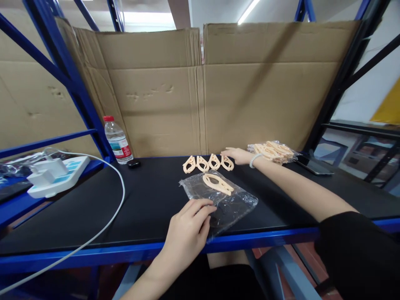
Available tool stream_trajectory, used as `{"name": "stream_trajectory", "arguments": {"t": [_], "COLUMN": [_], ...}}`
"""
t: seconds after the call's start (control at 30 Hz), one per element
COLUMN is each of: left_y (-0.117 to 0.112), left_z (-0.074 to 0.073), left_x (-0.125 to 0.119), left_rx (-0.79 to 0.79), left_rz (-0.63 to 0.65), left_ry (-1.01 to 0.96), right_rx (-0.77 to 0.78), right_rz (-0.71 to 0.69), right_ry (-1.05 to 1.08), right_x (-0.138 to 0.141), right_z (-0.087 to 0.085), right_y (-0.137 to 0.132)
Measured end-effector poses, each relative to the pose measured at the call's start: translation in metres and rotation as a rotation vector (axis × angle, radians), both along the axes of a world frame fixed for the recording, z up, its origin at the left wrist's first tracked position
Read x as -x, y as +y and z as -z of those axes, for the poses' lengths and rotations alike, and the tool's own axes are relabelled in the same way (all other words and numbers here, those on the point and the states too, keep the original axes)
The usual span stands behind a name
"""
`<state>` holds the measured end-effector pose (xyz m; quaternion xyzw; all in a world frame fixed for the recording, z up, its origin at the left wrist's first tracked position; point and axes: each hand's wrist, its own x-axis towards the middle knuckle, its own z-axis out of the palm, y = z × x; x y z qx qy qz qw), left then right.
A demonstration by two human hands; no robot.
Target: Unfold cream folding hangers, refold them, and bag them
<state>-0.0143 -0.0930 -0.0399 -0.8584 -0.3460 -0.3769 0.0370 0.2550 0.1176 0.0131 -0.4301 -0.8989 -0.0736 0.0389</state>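
My left hand lies flat on the near edge of a clear plastic bag, fingers stretched out. A peach plastic clip rests on the bag. My right hand reaches far across the black shelf top, fingers extended, touching the rightmost clip in a row of several peach clips. Just right of that wrist lies a bag full of the same clips.
Cardboard sheets wall off the back. A water bottle stands at the back left beside a small black object. A white power strip with a cable sits left. A phone lies right.
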Motion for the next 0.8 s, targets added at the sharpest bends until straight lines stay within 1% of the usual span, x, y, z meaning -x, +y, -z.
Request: {"name": "stream_trajectory", "arguments": {"t": [0.07,0.13,0.2,0.3,0.4,0.53,0.67,0.8], "left_y": [0.000,0.000,0.000,0.000,0.001,0.001,0.001,0.002], "left_z": [0.001,0.001,0.001,0.001,0.001,0.002,0.002,0.002], "left_x": [0.000,0.001,0.000,0.000,0.000,-0.001,0.000,0.001], "left_rx": [0.015,0.027,0.031,0.013,0.002,0.014,0.023,0.021], "left_rz": [0.008,0.016,0.012,0.003,-0.001,0.001,0.005,0.005], "left_ry": [-0.007,-0.014,-0.013,0.000,0.005,-0.007,-0.017,-0.027], "right_rx": [0.037,0.040,0.025,0.032,0.044,-0.017,-0.110,-0.115], "right_rz": [-0.021,-0.008,0.038,0.078,0.052,0.074,0.129,0.175], "right_ry": [-0.034,-0.018,0.009,0.012,0.020,0.081,0.213,0.341], "right_x": [0.002,0.001,-0.005,-0.022,-0.039,-0.053,-0.059,-0.057], "right_z": [0.016,0.024,0.025,0.019,0.016,0.022,0.031,0.037], "right_y": [0.011,0.011,0.005,-0.014,-0.044,-0.098,-0.154,-0.197]}}
